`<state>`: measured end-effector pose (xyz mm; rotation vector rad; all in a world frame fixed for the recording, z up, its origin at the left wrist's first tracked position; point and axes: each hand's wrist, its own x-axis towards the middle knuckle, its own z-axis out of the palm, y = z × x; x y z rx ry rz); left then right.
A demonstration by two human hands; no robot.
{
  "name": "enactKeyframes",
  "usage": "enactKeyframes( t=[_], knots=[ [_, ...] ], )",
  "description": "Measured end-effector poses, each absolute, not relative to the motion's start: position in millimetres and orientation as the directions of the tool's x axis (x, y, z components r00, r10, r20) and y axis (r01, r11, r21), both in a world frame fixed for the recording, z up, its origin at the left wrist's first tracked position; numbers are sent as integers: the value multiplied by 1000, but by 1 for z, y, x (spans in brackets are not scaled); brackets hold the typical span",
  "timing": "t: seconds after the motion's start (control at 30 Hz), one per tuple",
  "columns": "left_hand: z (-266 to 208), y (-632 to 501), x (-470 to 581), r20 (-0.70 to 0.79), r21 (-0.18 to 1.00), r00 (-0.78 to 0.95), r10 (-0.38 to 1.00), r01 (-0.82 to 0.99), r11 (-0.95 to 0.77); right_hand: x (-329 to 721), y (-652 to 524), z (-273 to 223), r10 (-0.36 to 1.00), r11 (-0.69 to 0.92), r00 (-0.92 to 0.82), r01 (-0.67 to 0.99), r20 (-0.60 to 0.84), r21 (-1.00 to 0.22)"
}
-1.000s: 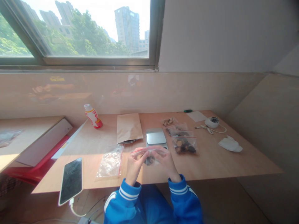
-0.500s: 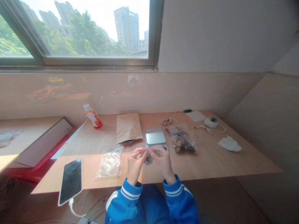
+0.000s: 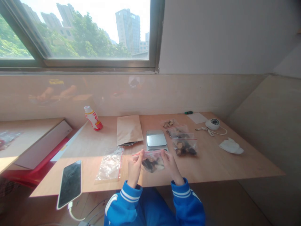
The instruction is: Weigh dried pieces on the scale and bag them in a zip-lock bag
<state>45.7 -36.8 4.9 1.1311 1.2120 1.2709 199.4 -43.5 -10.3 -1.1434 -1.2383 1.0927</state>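
Note:
A clear zip bag (image 3: 152, 164) with dark, dried mushroom-like pieces in it hangs between my hands at the table's near edge. My left hand (image 3: 135, 164) pinches the left end of its red-lined top. At the opposite end, my right hand (image 3: 169, 164) grips the same strip. Just beyond the bag stands a silver kitchen scale (image 3: 156, 138), its front part hidden behind the bag. To the left lie clear zip bags (image 3: 109, 164) that look flat. Several filled bags, among them a bag of dark dried pieces (image 3: 185, 147), lie right of the scale.
A brown paper pouch (image 3: 129, 129) lies behind the flat bags, with a red-and-white bottle (image 3: 93, 118) to its left. A phone on its cable (image 3: 70, 184) overhangs the front left edge. A white camera-like device (image 3: 213, 123), crumpled tissue (image 3: 231, 146) and green-handled tool (image 3: 188, 112) are on the right.
My hands have moved apart along the bag's top, from close together in the middle to its two ends. The strip now looks straight, and the bag's contents show more.

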Motion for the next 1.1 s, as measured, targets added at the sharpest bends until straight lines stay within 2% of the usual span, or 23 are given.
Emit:
enactKeyframes(
  t=[0.13, 0.23, 0.3, 0.4, 0.47, 0.53, 0.57, 0.67, 0.73, 0.77, 0.9, 1.0, 1.1],
  knots=[
    [1, -34, 59, -108, 993, 16, 994, -36, 109, 220, -42, -14, 982, 74, 166, 91, 88, -993],
    [-4, -30, 69, -143, 986, 146, 979, -58, 153, 247, -41, -19, 972, 35, 231, 85, 54, -996],
    [-10, -28, 71, -153, 985, 209, 966, -44, 166, 274, -43, -24, 930, -24, 367, 63, 1, -998],
    [-21, -28, 68, -208, 978, 232, 950, 44, 203, 321, -42, -35, 816, -104, 573, 19, -74, -994],
    [-28, -29, 64, -240, 970, 220, 946, 87, 226, 350, -38, -44, 821, -95, 567, 21, -66, -995],
    [-33, -30, 59, -247, 967, 197, 949, 112, 229, 368, -34, -51, 814, -114, 580, 119, -23, -986],
    [-35, -30, 57, -238, 968, 181, 954, 120, 219, 373, -32, -53, 785, -126, 618, 221, 39, -967],
    [-37, -27, 45, -170, 977, 103, 980, 146, 154, 366, -35, -59, 589, -169, 698, 599, 407, -782],
    [-38, -23, 33, -93, 978, 36, 995, 192, 84, 349, -44, -65, 475, -190, 639, 746, 606, -638],
    [-39, -20, 25, -44, 973, 10, 999, 226, 40, 339, -50, -69, 460, -196, 608, 780, 647, -594],
    [-46, -1, -7, 160, 888, -86, 983, 447, -105, 304, -59, -93, 556, -259, 547, 830, 626, -494],
    [-53, 19, -25, 336, 722, -69, 939, 660, -210, 297, -43, -107, 583, -337, 575, 814, 574, -473],
    [-54, 42, -37, 328, 562, -58, 943, 815, -145, 302, -19, -106, 594, -345, 613, 779, 521, -524]
  ],
)
